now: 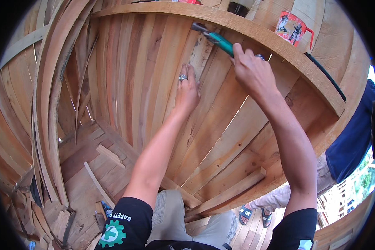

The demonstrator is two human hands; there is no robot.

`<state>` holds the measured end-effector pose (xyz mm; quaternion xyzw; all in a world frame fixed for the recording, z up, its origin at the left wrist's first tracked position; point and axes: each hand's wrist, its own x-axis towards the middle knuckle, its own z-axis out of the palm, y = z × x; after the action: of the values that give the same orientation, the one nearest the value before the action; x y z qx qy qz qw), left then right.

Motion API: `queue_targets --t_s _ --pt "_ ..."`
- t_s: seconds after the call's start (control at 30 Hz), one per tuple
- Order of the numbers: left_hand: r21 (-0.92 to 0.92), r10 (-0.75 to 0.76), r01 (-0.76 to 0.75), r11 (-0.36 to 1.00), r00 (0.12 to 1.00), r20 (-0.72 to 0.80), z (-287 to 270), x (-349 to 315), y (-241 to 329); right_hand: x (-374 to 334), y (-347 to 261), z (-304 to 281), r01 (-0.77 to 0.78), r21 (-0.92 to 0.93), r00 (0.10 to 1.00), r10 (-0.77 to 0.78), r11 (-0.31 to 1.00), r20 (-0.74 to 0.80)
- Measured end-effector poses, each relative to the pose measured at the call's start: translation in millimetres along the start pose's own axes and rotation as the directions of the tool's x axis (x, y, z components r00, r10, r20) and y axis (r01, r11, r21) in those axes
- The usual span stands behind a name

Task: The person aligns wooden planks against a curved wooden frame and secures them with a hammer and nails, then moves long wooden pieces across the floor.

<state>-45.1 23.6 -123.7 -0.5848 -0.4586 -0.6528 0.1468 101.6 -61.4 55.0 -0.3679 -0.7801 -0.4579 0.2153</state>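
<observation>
My right hand (255,71) is wrapped round the green handle of a hammer (221,42). The hammer's dark metal head points up and left, close beneath a thick wooden rail. My left hand (188,91), with a ring on one finger, lies against the upright plank wall (154,75). Its fingers stretch upward beside a pale, rough-faced board (202,53) with dark marks. Part of that board is behind the fingers. The hammer head is near the board's top end; whether they touch I cannot tell.
A red printed mug (293,29) and a glass of dark liquid (239,6) stand above the curved rail (254,26). Long bent strips (50,104) lean at left. Offcuts (110,155) lie on the floor. Another person (350,129) stands at right.
</observation>
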Motion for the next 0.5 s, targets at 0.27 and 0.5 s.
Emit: queue_targets --t_s 0.27,0.5 --pt "0.037 0.003 -0.003 0.999 1.000 0.008 2 0 4 -12 9 5 -0.044 -0.032 0.999 0.045 0.999 0.031" --pt "0.030 -0.022 0.022 0.999 1.000 -0.011 9 -4 6 -11 11 11 -0.034 -0.027 0.999 0.033 0.999 -0.015"
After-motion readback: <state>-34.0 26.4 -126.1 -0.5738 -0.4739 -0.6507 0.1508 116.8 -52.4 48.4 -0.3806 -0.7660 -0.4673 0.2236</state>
